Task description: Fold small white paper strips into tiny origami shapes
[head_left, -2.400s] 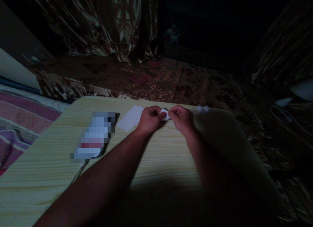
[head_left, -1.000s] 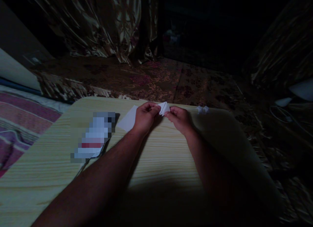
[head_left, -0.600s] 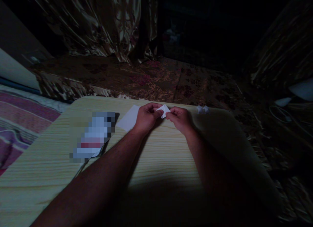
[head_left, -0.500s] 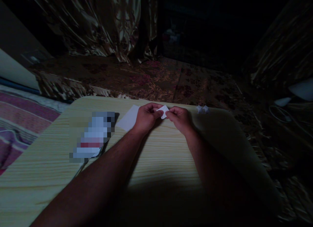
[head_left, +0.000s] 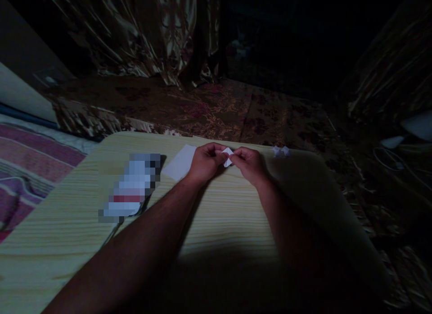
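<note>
A small folded piece of white paper (head_left: pixel 228 162), with creases showing, is held up between both hands near the table's far edge. My left hand (head_left: pixel 205 162) pinches its left side, thumb on the near face. The right side is in the fingers of my right hand (head_left: pixel 248 163), also with the thumb in front. Both thumbs nearly meet and cover part of the paper. Just left of my left hand lies a flat white sheet (head_left: pixel 178 163), partly hidden behind that hand. To the right of my right hand sit two small folded paper pieces (head_left: pixel 281 151).
On the left of the light wooden table (head_left: pixel 229 215) lies a blurred-out, phone-like object (head_left: pixel 133 183) with a cable. A bed with a striped cover (head_left: pixel 27 156) is at the left. Behind the table stands a patterned, cloth-covered surface (head_left: pixel 209 106); a white lamp (head_left: pixel 416 127) is at the right.
My left hand has shifted slightly right, closer to the right hand. The thumbs are nearer each other and less of the folded paper shows between them. The view has moved a little.
</note>
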{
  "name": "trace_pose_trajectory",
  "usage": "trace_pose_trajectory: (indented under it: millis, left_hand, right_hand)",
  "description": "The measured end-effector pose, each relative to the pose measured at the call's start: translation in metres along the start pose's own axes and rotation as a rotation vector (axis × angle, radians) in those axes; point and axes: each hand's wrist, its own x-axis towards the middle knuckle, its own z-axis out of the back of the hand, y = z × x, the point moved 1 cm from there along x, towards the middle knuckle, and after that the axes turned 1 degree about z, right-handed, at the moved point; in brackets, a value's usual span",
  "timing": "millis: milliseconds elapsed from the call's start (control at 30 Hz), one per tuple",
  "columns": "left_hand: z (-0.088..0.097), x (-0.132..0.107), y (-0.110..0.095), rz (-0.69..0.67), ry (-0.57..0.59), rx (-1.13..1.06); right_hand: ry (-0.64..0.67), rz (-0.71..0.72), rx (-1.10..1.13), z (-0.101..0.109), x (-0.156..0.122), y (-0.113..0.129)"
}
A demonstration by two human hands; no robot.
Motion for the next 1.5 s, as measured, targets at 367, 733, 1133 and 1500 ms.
trace_pose_trajectory:
  millis: [367, 733, 1133, 1500]
  left_hand:
    - [0.0005, -0.0008, -0.0040, -0.080, 0.001, 0.094]
    - [-0.0012, -0.0011, 0.0021, -0.115, 0.071, 0.161]
    - [0.0011, 0.0015, 0.0002, -0.085, -0.001, 0.032]
    - [0.0031, 0.0033, -0.0007, 0.014, -0.059, -0.061]
  right_hand:
    - [0.059, -0.012, -0.037, -0.0023, -0.0018, 0.0042]
    - [-0.058, -0.066, 0.029, -0.0003, -0.0003, 0.0033]
    - [0.040, -0.009, -0.076, -0.0034, -0.0032, 0.0050]
    - [0.045, -0.036, -0.030, -0.0042, -0.0026, 0.0056]
